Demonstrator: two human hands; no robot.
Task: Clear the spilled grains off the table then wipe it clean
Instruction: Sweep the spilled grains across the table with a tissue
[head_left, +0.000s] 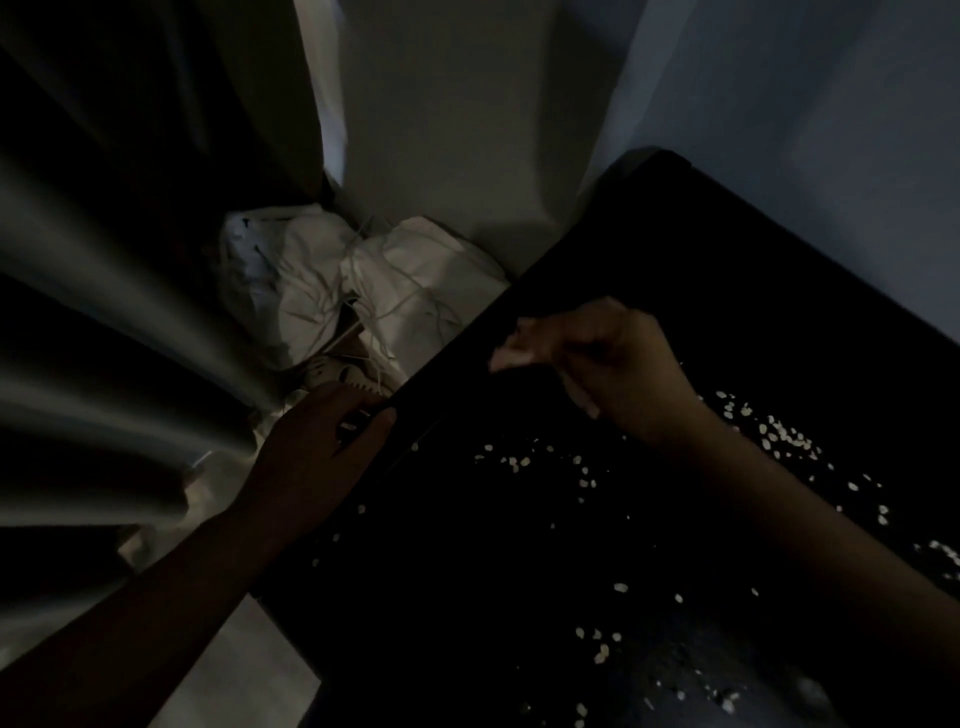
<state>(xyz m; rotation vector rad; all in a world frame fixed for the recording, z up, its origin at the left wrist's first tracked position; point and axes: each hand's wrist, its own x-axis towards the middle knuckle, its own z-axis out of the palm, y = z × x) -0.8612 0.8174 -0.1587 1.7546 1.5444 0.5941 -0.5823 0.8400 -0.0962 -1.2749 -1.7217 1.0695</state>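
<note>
I saw grains (779, 434) scattered over the dark desk (519, 545), mostly middle and right, left grip (322, 447) curled at the desk's left edge, right grip (608, 364) above the desk with fingers bent, too dim and blurred to tell if either pinched anything.

Pale, cream-white grains (779, 439) are speckling a plain black desk (493, 597), lying in loose scatters with no even pattern. A grey curtain (104, 322) is showing alternating light and near-black stripes where its folds are catching the dim light. The wall (779, 104) is reading as a plain, cool blue-grey, turning to a warmer off-white toward the corner. White bags (421, 265) are glowing pale, crossed by thin white cords (415, 304), while the floor (244, 670) is appearing light beige-grey.
</note>
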